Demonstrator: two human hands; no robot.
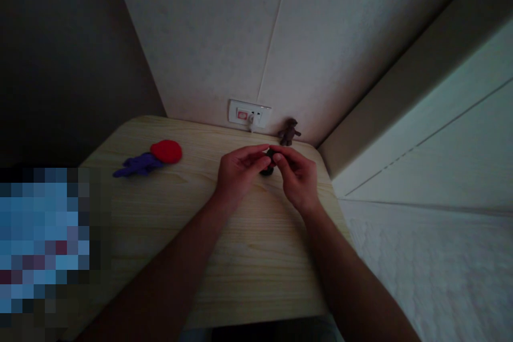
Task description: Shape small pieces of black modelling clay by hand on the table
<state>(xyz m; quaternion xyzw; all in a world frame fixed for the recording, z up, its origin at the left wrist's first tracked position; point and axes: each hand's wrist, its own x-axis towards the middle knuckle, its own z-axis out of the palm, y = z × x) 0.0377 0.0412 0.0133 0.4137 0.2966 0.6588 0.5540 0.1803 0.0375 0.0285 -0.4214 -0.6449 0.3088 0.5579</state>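
A small black piece (271,153) sits pinched between the fingertips of my left hand (243,172) and my right hand (300,175), just over the right-hand half of the tabletop (240,256). My grip is closed on it from both sides, thumbs toward me and fingers curled over the far side, so most of it is hidden. Below my thumbs a rounded dark part (266,172) shows; I cannot tell whether it belongs to the same piece or rests on the wood by itself.

As for progress, I judge the handling to be midway: the black piece is in my fingers, not set down, and its finished form cannot be read from here. Beyond my right hand a brown figurine (287,132) with head, arms and legs stands near the wall, looking complete. Well to the left, a lumpy purple piece (140,164) lies with a flat red disc (166,152) at its end, the two apparently touching; both look like modelling clay and neither is in my grip.

I can make out no container holding any of these. Behind them, a plug (252,122) sits in the wall socket (265,113).
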